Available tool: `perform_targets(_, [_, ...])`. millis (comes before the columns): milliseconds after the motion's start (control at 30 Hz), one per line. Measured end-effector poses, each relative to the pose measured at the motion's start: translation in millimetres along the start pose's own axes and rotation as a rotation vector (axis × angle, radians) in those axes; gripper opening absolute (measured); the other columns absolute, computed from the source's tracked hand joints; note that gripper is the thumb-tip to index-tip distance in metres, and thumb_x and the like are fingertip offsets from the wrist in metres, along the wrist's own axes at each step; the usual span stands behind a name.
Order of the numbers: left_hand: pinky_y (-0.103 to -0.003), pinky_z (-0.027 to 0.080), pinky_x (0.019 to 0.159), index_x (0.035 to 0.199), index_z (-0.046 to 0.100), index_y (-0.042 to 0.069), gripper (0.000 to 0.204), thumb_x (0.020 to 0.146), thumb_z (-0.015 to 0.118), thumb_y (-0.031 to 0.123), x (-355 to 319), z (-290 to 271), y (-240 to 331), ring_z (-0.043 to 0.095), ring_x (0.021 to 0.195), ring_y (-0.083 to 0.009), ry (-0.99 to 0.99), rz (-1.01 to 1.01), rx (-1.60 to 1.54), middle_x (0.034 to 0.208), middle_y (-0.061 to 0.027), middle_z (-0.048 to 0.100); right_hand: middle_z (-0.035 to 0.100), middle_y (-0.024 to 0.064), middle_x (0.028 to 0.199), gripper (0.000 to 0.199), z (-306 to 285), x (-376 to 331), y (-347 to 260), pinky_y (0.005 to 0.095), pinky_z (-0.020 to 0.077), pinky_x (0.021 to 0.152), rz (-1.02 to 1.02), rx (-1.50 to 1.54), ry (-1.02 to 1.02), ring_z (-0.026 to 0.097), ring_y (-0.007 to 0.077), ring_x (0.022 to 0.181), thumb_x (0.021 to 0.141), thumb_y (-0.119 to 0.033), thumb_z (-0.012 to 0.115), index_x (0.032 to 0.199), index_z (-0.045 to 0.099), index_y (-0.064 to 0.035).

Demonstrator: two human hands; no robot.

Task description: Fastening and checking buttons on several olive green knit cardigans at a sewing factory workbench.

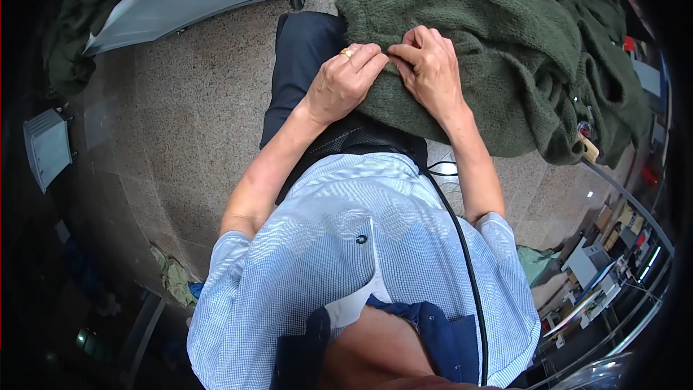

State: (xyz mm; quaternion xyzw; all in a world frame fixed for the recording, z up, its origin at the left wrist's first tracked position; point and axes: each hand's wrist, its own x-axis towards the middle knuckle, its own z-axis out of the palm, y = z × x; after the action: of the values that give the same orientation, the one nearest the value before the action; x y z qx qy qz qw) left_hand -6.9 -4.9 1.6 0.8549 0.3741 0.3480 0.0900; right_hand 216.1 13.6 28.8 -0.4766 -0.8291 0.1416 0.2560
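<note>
A dark green, fuzzy knit garment (411, 11) is spread over my lap and the surface in front of me, its folds heaped toward the right. My left hand (345, 76), with a gold ring, is closed in a pinch at the garment's left part. Close beside it, my right hand (432, 65) also pinches the knit, thumb and forefinger together. The two sets of fingertips nearly meet. Whether a thread or a small tool is between them is too small to tell.
A grey wheeled cart (209, 3) stands at the far left, with more green knit (76, 43) hanging off it. A small light box-shaped thing (48, 146) is at the left. A black cable (462, 245) runs down my shirt. Metal rails (628, 191) and clutter line the right.
</note>
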Motion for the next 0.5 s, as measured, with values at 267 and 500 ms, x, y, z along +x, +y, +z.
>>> perform_targets(267, [-0.04, 0.065, 0.088, 0.115, 0.075, -0.002, 0.024, 0.091, 0.074, 0.003, 1, -5, -3, 0.079, 0.101, -0.0318, -0.059, 0.025, -0.014, 0.116, -0.0162, 0.076, 0.066, 0.0126, 0.105, 0.016, -20, 6, -4, 0.0472, 0.0552, 0.093, -0.025, 0.025, -0.147, 0.067, 0.0349, 0.102, 0.095, -0.009, 0.083, 0.108, 0.075, -0.0045])
perform_targets(500, [-0.035, 0.066, 0.078, 0.111, 0.074, 0.001, 0.02, 0.093, 0.071, 0.008, 8, -3, -10, 0.08, 0.091, -0.0243, -0.15, 0.088, -0.048, 0.109, -0.0107, 0.076, 0.065, 0.0136, 0.107, 0.016, -13, 6, -3, 0.0468, 0.0552, 0.09, -0.035, 0.071, -0.069, 0.066, 0.0369, 0.101, 0.092, -0.002, 0.08, 0.104, 0.07, -0.0038])
